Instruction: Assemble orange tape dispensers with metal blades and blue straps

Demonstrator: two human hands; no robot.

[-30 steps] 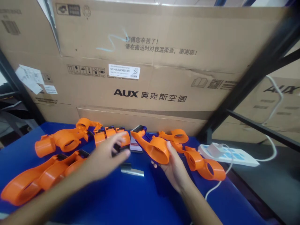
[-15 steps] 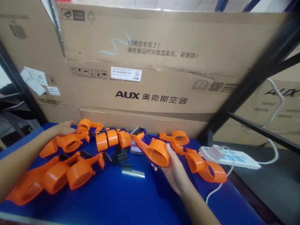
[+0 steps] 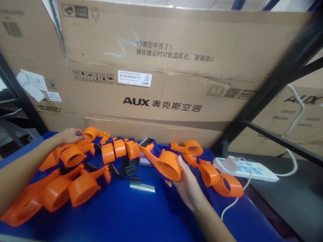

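My right hand [image 3: 188,183] is closed around an orange tape-dispenser body [image 3: 165,161], holding it just above the blue table [image 3: 141,215]. My left hand [image 3: 69,134] reaches to the far left back and rests its fingers on another orange dispenser part [image 3: 94,133]; whether it grips it is unclear. Several more orange dispenser bodies [image 3: 55,190] lie at the left front. Three short orange pieces [image 3: 118,149] stand in a row at the middle. A metal blade strip [image 3: 141,187] and small black parts [image 3: 130,169] lie between my hands.
Large AUX cardboard boxes [image 3: 161,87] form a wall right behind the table. Further orange dispensers [image 3: 219,179] lie right of my right hand. A white power strip [image 3: 249,168] with a plugged adapter and cable sits at the right, beside a black rack frame [image 3: 277,80].
My left hand swung from the middle of the table to the far left back, onto the orange part there. My right hand kept holding its dispenser, almost still.
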